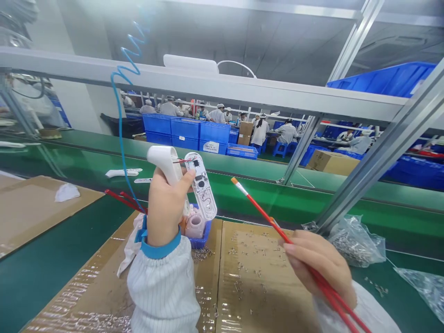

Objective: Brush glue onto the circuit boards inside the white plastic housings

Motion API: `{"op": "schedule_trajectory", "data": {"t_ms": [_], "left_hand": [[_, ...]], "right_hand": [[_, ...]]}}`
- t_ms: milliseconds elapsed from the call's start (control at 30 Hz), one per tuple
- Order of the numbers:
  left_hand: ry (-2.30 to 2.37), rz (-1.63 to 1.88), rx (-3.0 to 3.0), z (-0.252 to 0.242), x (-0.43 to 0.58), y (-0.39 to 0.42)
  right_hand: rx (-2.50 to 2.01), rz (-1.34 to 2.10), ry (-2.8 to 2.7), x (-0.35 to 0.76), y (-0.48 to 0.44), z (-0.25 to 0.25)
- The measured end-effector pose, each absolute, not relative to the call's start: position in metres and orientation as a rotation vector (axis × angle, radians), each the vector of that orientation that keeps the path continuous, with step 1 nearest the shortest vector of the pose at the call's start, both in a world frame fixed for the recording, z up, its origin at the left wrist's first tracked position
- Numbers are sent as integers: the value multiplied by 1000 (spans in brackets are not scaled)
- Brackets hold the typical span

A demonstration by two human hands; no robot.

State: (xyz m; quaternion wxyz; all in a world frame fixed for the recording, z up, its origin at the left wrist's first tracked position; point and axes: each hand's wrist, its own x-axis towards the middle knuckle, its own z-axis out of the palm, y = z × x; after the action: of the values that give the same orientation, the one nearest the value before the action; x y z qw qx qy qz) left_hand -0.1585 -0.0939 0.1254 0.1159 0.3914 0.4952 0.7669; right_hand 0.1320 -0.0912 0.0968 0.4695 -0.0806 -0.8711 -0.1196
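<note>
My left hand [168, 203] grips a white plastic housing [165, 159] together with an opened white cover [202, 185] that carries a circuit board. Thin red wires join the two pieces. A blue band circles my left wrist. In my right hand [317, 261] are red-handled brushes [258, 206]; the front one has an orange tip pointing up and left, apart from the cover. Behind my left wrist, a blue basket [203, 240] holds a pink container [195, 225].
Cardboard sheets [249, 277] with scattered small metal parts cover the bench. A plastic bag of metal parts [357, 243] lies at right, beside a metal post. White housings [121, 173] lie on the green conveyor. A coiled blue hose [120, 115] hangs at left. People work beyond blue crates.
</note>
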Motion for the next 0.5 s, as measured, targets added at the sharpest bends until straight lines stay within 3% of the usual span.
{"op": "schedule_trajectory", "data": {"t_ms": [267,500], "left_hand": [[1569,2100,1248,132,-128,-94],[1596,2071,1286,130,-119,-93]], "right_hand": [[-129,-60,-2097,128,-111,100],[-176,-116,-2077,122,-109,90]]}}
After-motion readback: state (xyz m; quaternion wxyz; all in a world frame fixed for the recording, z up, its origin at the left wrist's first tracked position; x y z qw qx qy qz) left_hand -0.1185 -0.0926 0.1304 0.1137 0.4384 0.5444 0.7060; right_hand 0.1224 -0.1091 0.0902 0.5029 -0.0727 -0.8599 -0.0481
